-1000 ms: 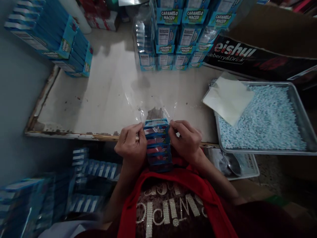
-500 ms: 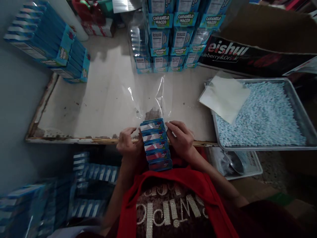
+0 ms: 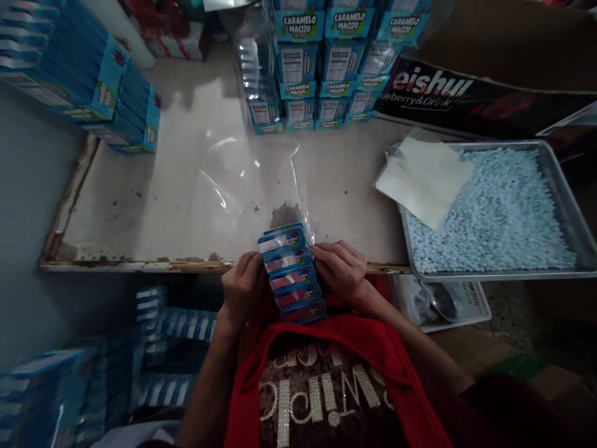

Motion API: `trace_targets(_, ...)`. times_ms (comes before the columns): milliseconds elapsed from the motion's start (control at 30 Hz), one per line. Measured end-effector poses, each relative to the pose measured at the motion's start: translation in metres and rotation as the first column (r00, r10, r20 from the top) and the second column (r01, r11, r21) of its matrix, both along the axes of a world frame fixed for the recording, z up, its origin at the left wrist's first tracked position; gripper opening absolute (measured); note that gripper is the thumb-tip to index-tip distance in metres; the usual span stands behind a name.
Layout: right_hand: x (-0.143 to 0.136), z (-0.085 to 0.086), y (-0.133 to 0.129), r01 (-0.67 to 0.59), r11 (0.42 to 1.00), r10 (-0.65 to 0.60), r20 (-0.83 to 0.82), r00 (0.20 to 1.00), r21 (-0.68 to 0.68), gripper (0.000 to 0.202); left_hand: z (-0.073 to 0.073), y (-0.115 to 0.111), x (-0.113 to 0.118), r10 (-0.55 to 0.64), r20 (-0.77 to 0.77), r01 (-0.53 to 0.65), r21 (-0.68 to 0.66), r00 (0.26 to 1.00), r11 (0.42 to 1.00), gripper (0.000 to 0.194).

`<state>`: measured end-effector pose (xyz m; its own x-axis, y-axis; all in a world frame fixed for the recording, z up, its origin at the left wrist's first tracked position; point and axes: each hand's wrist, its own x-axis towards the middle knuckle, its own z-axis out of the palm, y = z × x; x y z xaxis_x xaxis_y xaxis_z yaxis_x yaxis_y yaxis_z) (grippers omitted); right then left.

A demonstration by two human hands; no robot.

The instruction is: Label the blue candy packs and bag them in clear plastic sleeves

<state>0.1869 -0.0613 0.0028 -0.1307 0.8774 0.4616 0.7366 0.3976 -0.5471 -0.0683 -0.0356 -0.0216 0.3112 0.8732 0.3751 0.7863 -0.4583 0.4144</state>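
A row of several small blue candy boxes [image 3: 291,270] stands between my hands at the table's front edge, against the red apron. A clear plastic bag [image 3: 254,165] spreads over the table beyond the boxes, its film creased and shiny. At the left of the boxes, my left hand [image 3: 241,287] is closed, its fingertips pinching the film. My right hand [image 3: 341,269] pinches the film at the boxes' right upper corner, thumb and fingers together. How far the bag reaches over the boxes cannot be made out.
Wrapped stacks of blue candy boxes [image 3: 298,65] stand at the back, more [image 3: 100,93] at the left. On the right, a metal tray [image 3: 585,252] holds pale blue candies, with paper [image 3: 422,180] on top. Behind it sits a cardboard box [image 3: 489,106]. More boxes [image 3: 186,323] lie below the table.
My left hand has moved slightly right and down, its fingers now closer to the boxes. The bag's loose film has spread leftward. The boxes lean a little more left at their far end.
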Motion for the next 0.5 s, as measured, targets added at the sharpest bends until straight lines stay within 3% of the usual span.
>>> trace_targets(100, 0.009, 0.002, 0.004, -0.025, 0.989, -0.003, -0.185, 0.983, -0.147, 0.018, 0.010, 0.016, -0.019, -0.064, 0.096, 0.082, -0.198, 0.993, 0.977, 0.019)
trace_targets(167, 0.016, 0.001, 0.017, -0.073, 0.948, -0.058, -0.393, 0.918, -0.309, 0.017, 0.016, 0.036, -0.030, -0.083, 0.272, 0.199, -0.433, 0.959, 0.879, 0.013)
trace_targets(233, 0.020, -0.004, 0.035, -0.122, 0.869, -0.222, -0.599, 0.769, -0.479, 0.029, 0.018, 0.056, -0.033, 0.085, 0.475, 0.258, -0.610, 0.876, 0.750, 0.028)
trace_targets(300, 0.015, -0.012, 0.055, -0.151, 0.786, -0.425, -0.702, 0.572, -0.600, 0.035, 0.018, 0.072, -0.022, 0.378, 0.587, 0.212, -0.699, 0.716, 0.684, 0.046)
trace_targets(367, 0.004, -0.022, 0.070, -0.219, 0.725, -0.523, -0.729, 0.441, -0.653, 0.040, 0.018, 0.078, 0.000, 0.582, 0.600, 0.171, -0.762, 0.549, 0.624, 0.060)
trace_targets(433, -0.010, -0.028, 0.077, -0.332, 0.693, -0.518, -0.762, 0.389, -0.640, 0.040, 0.022, 0.071, 0.025, 0.651, 0.575, 0.236, -0.810, 0.495, 0.536, 0.062)
trace_targets(500, -0.020, -0.030, 0.076, -0.422, 0.674, -0.493, -0.794, 0.355, -0.607, 0.036, 0.029, 0.056, 0.046, 0.652, 0.572, 0.283, -0.818, 0.499, 0.501, 0.053)
